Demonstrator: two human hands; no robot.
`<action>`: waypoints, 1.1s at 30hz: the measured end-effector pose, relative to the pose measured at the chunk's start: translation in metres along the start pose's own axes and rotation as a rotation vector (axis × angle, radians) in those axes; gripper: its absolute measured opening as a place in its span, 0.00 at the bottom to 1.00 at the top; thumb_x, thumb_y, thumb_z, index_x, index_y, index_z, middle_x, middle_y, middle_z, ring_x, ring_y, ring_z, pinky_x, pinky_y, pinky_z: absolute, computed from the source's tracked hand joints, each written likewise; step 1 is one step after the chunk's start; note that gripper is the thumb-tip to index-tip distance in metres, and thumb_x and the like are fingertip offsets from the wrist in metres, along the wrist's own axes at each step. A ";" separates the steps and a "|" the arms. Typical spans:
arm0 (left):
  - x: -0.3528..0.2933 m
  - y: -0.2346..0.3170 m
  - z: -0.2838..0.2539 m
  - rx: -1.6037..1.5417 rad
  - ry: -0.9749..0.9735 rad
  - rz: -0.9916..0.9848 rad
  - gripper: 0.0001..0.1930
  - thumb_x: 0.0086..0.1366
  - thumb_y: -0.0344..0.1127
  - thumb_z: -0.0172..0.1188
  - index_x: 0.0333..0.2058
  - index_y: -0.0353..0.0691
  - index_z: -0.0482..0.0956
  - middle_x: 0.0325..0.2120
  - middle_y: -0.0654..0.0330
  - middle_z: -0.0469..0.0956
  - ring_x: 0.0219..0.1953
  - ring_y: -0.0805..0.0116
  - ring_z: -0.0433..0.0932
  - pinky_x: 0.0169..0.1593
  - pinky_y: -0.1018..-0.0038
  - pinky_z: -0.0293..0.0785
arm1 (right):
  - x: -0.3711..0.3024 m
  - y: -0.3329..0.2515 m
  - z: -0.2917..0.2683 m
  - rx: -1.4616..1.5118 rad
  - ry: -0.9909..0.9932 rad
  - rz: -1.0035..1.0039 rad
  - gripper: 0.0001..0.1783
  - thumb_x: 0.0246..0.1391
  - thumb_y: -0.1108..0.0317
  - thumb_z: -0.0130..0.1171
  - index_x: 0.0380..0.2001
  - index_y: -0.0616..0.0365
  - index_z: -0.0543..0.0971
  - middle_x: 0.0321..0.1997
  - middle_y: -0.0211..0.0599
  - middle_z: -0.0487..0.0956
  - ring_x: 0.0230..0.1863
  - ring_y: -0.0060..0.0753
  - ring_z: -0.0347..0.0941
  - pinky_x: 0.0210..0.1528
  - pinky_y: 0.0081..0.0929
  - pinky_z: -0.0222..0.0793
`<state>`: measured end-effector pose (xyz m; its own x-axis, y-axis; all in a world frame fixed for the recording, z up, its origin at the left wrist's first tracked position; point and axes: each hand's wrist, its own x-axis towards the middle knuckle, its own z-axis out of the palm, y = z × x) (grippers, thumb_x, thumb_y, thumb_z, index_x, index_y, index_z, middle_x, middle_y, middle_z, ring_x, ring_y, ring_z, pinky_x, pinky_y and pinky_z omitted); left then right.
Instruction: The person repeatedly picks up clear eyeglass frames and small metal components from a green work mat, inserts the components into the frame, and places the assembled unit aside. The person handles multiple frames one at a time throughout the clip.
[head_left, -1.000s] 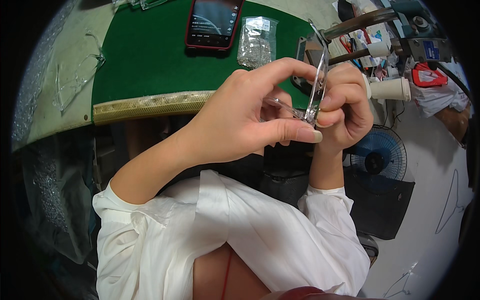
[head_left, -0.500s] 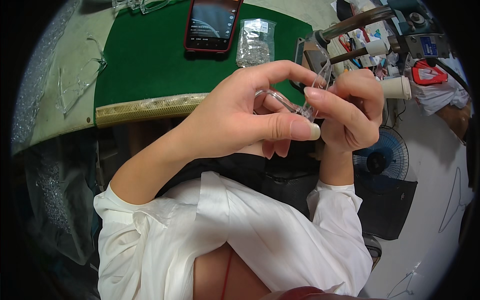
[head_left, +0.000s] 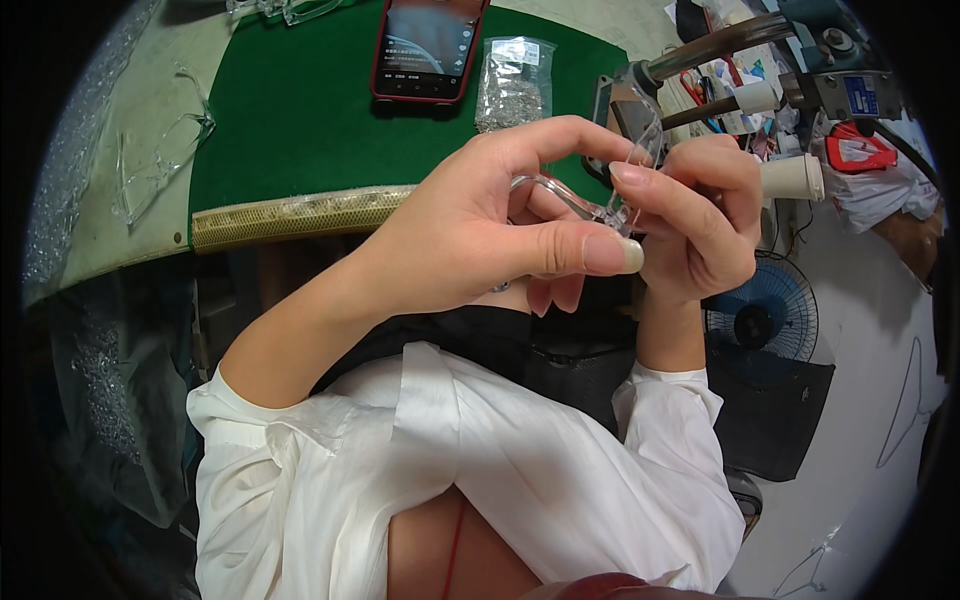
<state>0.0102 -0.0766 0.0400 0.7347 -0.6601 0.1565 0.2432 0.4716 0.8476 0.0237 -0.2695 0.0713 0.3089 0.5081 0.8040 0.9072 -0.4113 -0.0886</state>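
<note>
Clear plastic eyeglasses point(head_left: 563, 194) are held in front of my body, just past the table's near edge. My left hand point(head_left: 455, 225) is closed around them, thumb and fingers on the frame near a hinge. My right hand point(head_left: 708, 210) is closed too, its index finger and thumb pinching the frame by that hinge corner. Whether the right fingers also hold a small part cannot be made out. Much of the frame is hidden behind my fingers. Beyond my left hand, a small clear bag of tiny metal pieces point(head_left: 513, 90) lies on the green mat point(head_left: 300, 120).
A phone in a red case point(head_left: 425, 50) lies on the mat. Another clear eyeglass frame point(head_left: 205, 124) rests at the left. Gold mesh trim point(head_left: 295, 222) runs along the table edge. A bench machine point(head_left: 845, 80) stands at the right, with a blue fan point(head_left: 765, 315) below.
Both hands have shifted only slightly, and the right fingertips have moved a little at the hinge corner. The eyeglasses stay in my grip.
</note>
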 end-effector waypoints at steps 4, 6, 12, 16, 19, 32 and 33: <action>0.000 0.002 0.001 0.000 0.010 -0.004 0.31 0.55 0.36 0.65 0.54 0.31 0.65 0.19 0.59 0.76 0.19 0.75 0.77 0.21 0.82 0.74 | 0.002 -0.004 -0.001 -0.034 -0.012 0.010 0.18 0.30 0.70 0.68 0.33 0.53 0.86 0.27 0.26 0.69 0.24 0.21 0.62 0.22 0.15 0.55; 0.000 0.003 0.001 -0.001 0.005 -0.003 0.31 0.54 0.36 0.65 0.54 0.31 0.65 0.19 0.59 0.76 0.19 0.74 0.77 0.21 0.82 0.74 | 0.002 -0.004 0.000 -0.026 0.010 0.018 0.18 0.31 0.70 0.68 0.33 0.53 0.85 0.27 0.26 0.69 0.24 0.22 0.63 0.22 0.16 0.56; 0.001 0.001 0.002 -0.034 -0.004 0.041 0.32 0.55 0.39 0.65 0.55 0.30 0.64 0.19 0.60 0.75 0.18 0.74 0.77 0.21 0.82 0.74 | 0.000 -0.007 0.003 0.048 0.056 0.085 0.16 0.33 0.70 0.68 0.33 0.55 0.85 0.27 0.26 0.70 0.25 0.23 0.63 0.23 0.17 0.57; 0.002 0.001 0.003 -0.039 -0.013 0.054 0.33 0.55 0.41 0.65 0.55 0.30 0.64 0.19 0.60 0.75 0.18 0.74 0.77 0.21 0.82 0.74 | 0.000 -0.006 0.003 0.078 0.058 0.058 0.16 0.34 0.70 0.68 0.33 0.56 0.85 0.28 0.27 0.70 0.25 0.23 0.63 0.23 0.17 0.56; 0.003 -0.001 0.002 -0.041 -0.019 0.064 0.33 0.55 0.41 0.65 0.55 0.30 0.64 0.19 0.60 0.75 0.18 0.74 0.77 0.21 0.82 0.74 | -0.001 -0.004 0.003 0.079 0.058 0.039 0.16 0.34 0.70 0.68 0.33 0.56 0.85 0.28 0.27 0.71 0.25 0.23 0.63 0.23 0.17 0.56; 0.002 0.001 0.002 -0.036 -0.014 0.070 0.33 0.55 0.40 0.65 0.55 0.30 0.64 0.18 0.60 0.75 0.19 0.74 0.78 0.21 0.81 0.74 | 0.001 -0.005 0.005 0.094 0.061 0.086 0.17 0.34 0.71 0.68 0.33 0.58 0.85 0.27 0.28 0.71 0.25 0.22 0.64 0.23 0.16 0.58; 0.002 0.001 0.002 -0.040 -0.018 0.069 0.33 0.55 0.40 0.65 0.55 0.30 0.64 0.18 0.60 0.75 0.19 0.74 0.78 0.21 0.82 0.74 | 0.000 -0.005 0.004 0.091 0.057 0.081 0.17 0.33 0.71 0.68 0.33 0.58 0.85 0.27 0.28 0.71 0.25 0.22 0.64 0.23 0.16 0.58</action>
<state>0.0109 -0.0788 0.0424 0.7391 -0.6356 0.2228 0.2179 0.5387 0.8138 0.0205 -0.2640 0.0694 0.3679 0.4309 0.8240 0.9028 -0.3778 -0.2055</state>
